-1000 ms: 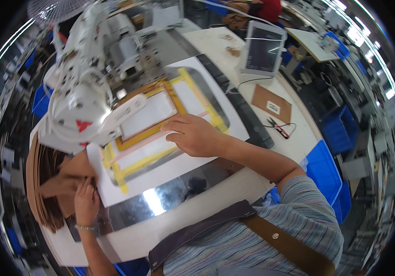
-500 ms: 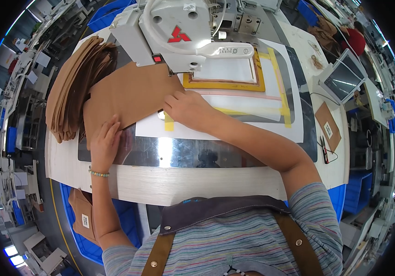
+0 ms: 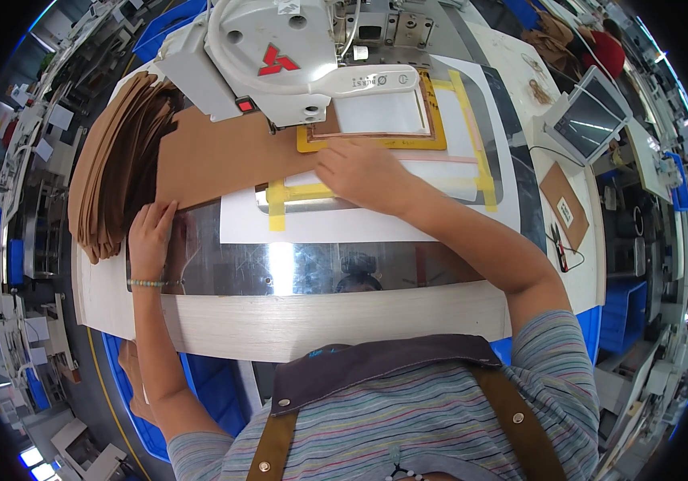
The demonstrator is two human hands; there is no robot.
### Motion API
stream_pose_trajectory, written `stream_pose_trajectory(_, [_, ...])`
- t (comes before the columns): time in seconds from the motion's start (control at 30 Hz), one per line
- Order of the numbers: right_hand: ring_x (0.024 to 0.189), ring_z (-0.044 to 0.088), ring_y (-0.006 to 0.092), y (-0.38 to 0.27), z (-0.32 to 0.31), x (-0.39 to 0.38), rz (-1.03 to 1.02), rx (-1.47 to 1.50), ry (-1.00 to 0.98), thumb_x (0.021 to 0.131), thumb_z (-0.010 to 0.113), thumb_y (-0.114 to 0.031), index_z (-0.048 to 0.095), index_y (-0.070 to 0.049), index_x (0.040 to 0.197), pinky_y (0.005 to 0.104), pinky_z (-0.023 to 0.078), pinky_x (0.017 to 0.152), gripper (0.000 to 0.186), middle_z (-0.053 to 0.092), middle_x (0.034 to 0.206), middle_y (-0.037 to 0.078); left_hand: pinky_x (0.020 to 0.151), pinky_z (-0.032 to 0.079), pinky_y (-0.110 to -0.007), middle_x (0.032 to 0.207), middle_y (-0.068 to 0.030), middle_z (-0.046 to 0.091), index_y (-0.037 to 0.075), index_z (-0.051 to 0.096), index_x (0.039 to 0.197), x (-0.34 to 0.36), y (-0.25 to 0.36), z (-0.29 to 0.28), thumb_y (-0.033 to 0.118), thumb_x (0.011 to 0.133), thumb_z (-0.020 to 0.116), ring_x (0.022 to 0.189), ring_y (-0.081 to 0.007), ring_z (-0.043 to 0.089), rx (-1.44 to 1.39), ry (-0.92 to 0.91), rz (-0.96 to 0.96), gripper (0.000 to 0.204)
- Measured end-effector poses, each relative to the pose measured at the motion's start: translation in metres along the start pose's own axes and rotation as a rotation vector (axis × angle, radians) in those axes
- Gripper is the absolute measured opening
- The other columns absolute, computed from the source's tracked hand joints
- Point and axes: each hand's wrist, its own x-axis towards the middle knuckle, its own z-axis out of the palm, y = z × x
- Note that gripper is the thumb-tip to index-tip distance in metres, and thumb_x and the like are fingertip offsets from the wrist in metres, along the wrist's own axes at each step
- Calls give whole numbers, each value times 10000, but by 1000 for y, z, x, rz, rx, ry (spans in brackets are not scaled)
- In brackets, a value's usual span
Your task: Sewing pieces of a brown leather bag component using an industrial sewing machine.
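Left of the picture's centre, a flat brown fabric-like panel [image 3: 220, 156] is lying partly under a yellow-edged rectangular clamp [image 3: 376, 145], the left hand [image 3: 150, 232] pinching its lower-left corner, the right hand [image 3: 364, 175] (grip hidden from me) covering its right end, uneven pulling possibly skewing it.

short-sleeved grey-blue striped shirt [image 3: 392, 417]; dark apron bib [image 3: 384, 365]; brown straps [image 3: 532, 442], metal snaps [image 3: 518, 418]; beaded bracelet [image 3: 147, 282]
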Motion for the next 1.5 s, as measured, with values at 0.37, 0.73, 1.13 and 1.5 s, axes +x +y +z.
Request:
stream_pose_trajectory(0.37, [936, 664, 201, 76, -109, -145, 234, -248, -299, 801, 705, -79, 665, -85, 857, 333, 574, 725, 69, 614, 929, 35, 916, 563, -392, 1079, -82, 652, 16, 691, 1253, 149, 102, 40, 42, 856, 699, 1019, -267, 657, -257, 178, 523, 398])
stream_pose_trajectory(0.73, [1468, 503, 316, 33, -113, -175, 717, -186, -238, 1018, 707, -326, 717, -70, 1367, 475, 439, 1169, 432, 566, 1563, 123, 1174, 452, -458, 1495, -95, 616, 81, 659, 1431, 115, 137, 30, 85, 969, 674, 1430, -346, 534, -314, 32, 162, 462])
stream_pose_trajectory(1.13, [1589, 335, 359, 35, -109, -179, 773, -22, -325, 1104, 586, -431, 673, -98, 1470, 513, 321, 1263, 502, 434, 1684, 155, 1281, 341, -499, 1671, -149, 494, 46, 626, 1501, 109, 135, 30, 227, 1018, 698, 1564, -409, 393, -360, -91, 51, 521])
stream_pose_trajectory(1.5, [1597, 334, 348, 31, -109, -176, 827, -58, -354, 1088, 604, -362, 647, -123, 1515, 503, 264, 1290, 492, 463, 1682, 123, 1206, 419, -498, 1647, -151, 518, 95, 689, 1448, 106, 129, 33, 406, 1004, 735, 1523, -383, 458, -272, -49, 1, 544])
